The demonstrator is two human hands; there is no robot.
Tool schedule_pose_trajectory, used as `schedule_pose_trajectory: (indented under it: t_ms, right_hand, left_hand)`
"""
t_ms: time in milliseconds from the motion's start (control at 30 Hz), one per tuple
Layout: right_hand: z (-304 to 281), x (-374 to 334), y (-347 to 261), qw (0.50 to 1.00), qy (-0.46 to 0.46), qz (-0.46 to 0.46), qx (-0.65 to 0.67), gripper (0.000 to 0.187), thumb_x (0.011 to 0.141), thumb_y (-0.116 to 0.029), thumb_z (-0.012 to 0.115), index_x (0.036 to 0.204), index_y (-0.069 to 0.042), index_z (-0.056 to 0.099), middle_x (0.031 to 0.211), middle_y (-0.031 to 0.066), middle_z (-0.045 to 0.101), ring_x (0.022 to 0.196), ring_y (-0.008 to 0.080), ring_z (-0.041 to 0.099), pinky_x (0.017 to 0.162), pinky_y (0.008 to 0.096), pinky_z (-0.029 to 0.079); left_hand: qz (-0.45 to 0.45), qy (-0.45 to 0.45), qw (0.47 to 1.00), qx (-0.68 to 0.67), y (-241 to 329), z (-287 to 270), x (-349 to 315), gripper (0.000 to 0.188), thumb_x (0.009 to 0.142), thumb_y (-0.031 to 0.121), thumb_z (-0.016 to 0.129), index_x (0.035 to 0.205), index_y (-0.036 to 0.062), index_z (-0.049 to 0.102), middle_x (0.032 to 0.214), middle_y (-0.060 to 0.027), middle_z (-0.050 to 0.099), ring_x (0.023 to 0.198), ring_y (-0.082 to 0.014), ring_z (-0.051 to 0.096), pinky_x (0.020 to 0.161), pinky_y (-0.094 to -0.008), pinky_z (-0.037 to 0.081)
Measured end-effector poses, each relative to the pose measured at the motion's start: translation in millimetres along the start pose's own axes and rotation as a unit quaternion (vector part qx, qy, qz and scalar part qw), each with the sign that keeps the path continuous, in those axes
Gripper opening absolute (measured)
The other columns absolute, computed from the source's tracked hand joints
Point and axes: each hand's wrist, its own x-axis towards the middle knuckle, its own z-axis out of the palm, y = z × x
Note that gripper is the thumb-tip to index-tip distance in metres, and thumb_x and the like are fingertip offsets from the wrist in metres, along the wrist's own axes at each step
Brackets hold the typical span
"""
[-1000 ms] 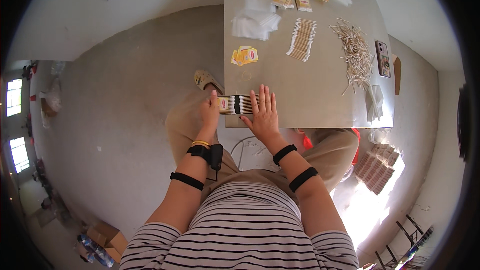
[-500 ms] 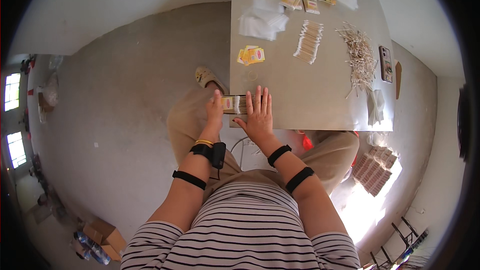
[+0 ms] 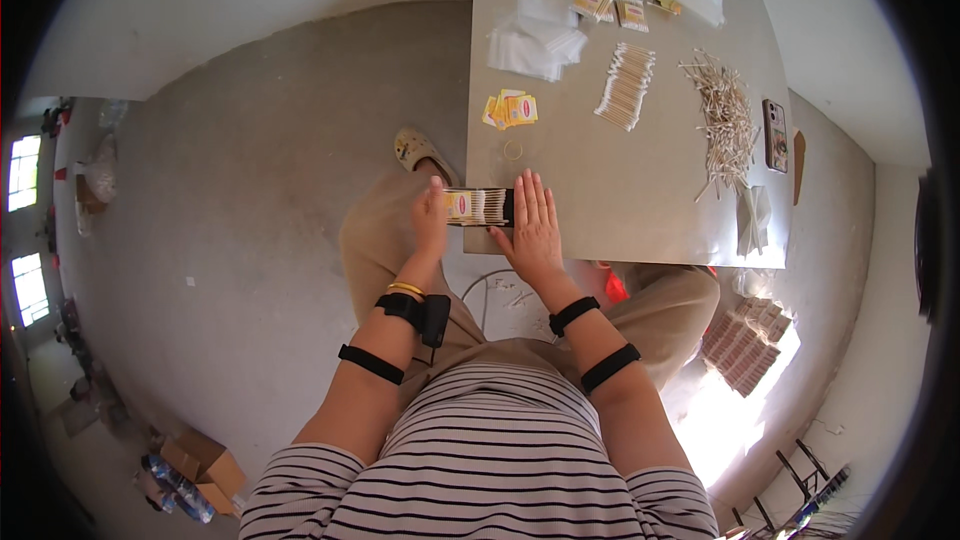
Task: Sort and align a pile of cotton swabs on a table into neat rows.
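At the table's near left corner lies a pack of cotton swabs [image 3: 490, 206], a flat row with a yellow-and-white card [image 3: 459, 205] at its left end. My left hand [image 3: 430, 225] grips that left end, its thumb pointing up and the other fingers mostly hidden. Flat on the other side rests my right hand [image 3: 536, 230], fingers stretched out and close together. A black strip or holder [image 3: 508, 206] shows between the swabs and my right palm; its full shape is hidden. Beyond the hands are a thin yellow rubber band [image 3: 513, 150] and several loose yellow cards [image 3: 511, 110].
On the metal table [image 3: 620, 210] are a neat row of swabs [image 3: 626, 87], a loose swab heap [image 3: 727, 120], clear bags [image 3: 538, 40], filled packs [image 3: 594, 4] and a phone [image 3: 775, 135]. Stacked bundles [image 3: 745, 342] stand on the floor at right; a cardboard box [image 3: 205, 467] is at lower left.
My right hand has shifted right along the swabs, with its fingers closer together, uncovering more swabs and the black strip. My left hand stays at the card end.
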Motion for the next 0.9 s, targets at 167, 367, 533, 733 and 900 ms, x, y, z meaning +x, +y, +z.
schedule_pose_trajectory:
  t_ms: [167,367,533,733,900]
  right_hand:
    - [-4.3,-1.8,2.1,0.994,-0.027,0.001,-0.107,0.096,0.095,-0.058,0.056,0.159,0.005,0.022,0.168,0.0204,0.017,0.157,0.0322,0.014,0.128,0.0465,0.010]
    - [-1.5,2.2,-12.4,0.988,-0.055,0.026,-0.143,0.104,0.091,-0.066,0.057,0.159,0.005,0.022,0.167,0.0255,0.015,0.157,0.0379,0.011,0.127,0.0523,0.009]
    - [4.3,5.4,-24.5,0.991,-0.042,0.032,-0.120,0.106,0.089,-0.066,0.058,0.158,0.007,0.023,0.165,0.0338,0.012,0.154,0.0490,0.007,0.124,0.0629,0.007]
    - [7.6,8.6,-33.5,0.992,-0.038,0.030,-0.121,0.104,0.089,-0.065,0.059,0.158,0.005,0.025,0.166,0.0314,0.011,0.151,0.0570,0.006,0.119,0.0706,0.006]
    - [10.3,10.2,-38.3,0.986,-0.058,0.031,-0.155,0.105,0.090,-0.069,0.056,0.160,0.002,0.024,0.169,0.0242,0.010,0.151,0.0580,0.008,0.118,0.0734,0.009]
  left_hand:
    - [-0.054,-0.032,0.990,-0.125,22.1,-3.9,-3.1,0.044,0.106,0.046,0.053,0.088,0.0072,0.063,0.064,0.0037,0.052,0.051,-0.0037,0.047,0.043,-0.0222,0.036]
    - [-0.053,-0.064,0.993,-0.083,19.0,-4.4,-2.3,0.040,0.108,0.041,0.052,0.088,0.0073,0.062,0.066,0.0037,0.054,0.052,-0.0040,0.046,0.045,-0.0230,0.036]
    - [-0.014,-0.057,0.998,-0.023,9.5,-2.9,0.2,0.039,0.109,0.036,0.051,0.087,0.0039,0.056,0.068,-0.0033,0.051,0.061,-0.0101,0.045,0.056,-0.0290,0.041]
    - [0.012,-0.069,0.998,-0.003,5.1,1.2,-0.3,0.037,0.109,0.033,0.049,0.090,0.0016,0.051,0.071,-0.0097,0.047,0.068,-0.0159,0.043,0.065,-0.0344,0.043]
    - [0.109,-0.048,0.993,-0.002,-2.7,0.3,3.6,0.035,0.110,0.036,0.049,0.089,0.0085,0.053,0.068,0.0013,0.049,0.054,-0.0063,0.046,0.045,-0.0260,0.036]
